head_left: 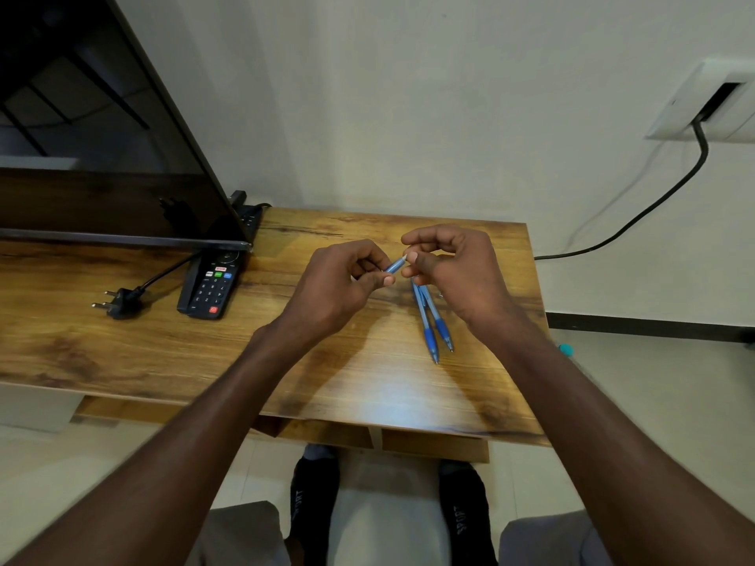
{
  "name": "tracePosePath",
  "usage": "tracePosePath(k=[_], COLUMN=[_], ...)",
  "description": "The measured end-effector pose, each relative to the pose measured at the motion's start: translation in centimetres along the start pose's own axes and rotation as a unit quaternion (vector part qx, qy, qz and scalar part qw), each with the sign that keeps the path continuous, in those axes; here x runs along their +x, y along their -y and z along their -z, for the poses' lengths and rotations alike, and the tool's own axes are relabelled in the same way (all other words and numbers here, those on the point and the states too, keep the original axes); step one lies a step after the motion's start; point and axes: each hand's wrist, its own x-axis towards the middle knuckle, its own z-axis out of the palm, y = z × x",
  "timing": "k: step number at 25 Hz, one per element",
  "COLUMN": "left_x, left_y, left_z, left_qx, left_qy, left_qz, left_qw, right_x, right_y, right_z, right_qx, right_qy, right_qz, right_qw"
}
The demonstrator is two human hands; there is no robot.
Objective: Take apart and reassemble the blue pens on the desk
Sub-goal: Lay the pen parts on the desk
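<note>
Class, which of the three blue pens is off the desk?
The pen held between left hand and right hand; the other two pens lie on the desk.

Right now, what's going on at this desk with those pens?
A person is working on a blue pen piece above the wooden desk. The left hand grips its barrel while the right hand pinches its pale end, apparently pulling it apart or fitting it back. Two more blue pens lie side by side on the desk under the right hand. A TV remote and a loose plug lie off to the left.
</note>
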Motion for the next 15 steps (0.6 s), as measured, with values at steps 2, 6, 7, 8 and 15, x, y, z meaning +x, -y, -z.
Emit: tracePosePath(k=[2,6,7,8,15], left_x=[-0.01,0.0,0.01,0.01,0.15], left_y=[0.02,0.03,0.03,0.02,-0.12], left_z=[-0.04,-0.24,-0.32,-0.43,-0.99], left_qx=[-0.002,-0.016,-0.018,-0.019,-0.017], left_qy=[-0.001,-0.008,-0.01,-0.01,-0.008], left_qz=[0.001,0.011,0.014,0.016,0.022], left_qw=[1.0,1.0,1.0,1.0,1.0], right_x=[-0.08,-0.15,-0.15,-0.16,-0.09], right_y=[0.0,0.07,0.07,0.07,-0.11], right_z=[-0.08,0.07,0.11,0.15,0.4], right_qx=[0.009,0.0,-0.005,-0.01,0.0], right_qy=[-0.001,-0.003,-0.005,-0.006,-0.01], right_qz=[-0.006,0.005,0.008,0.01,-0.003], right_qw=[1.0,1.0,1.0,1.0,1.0])
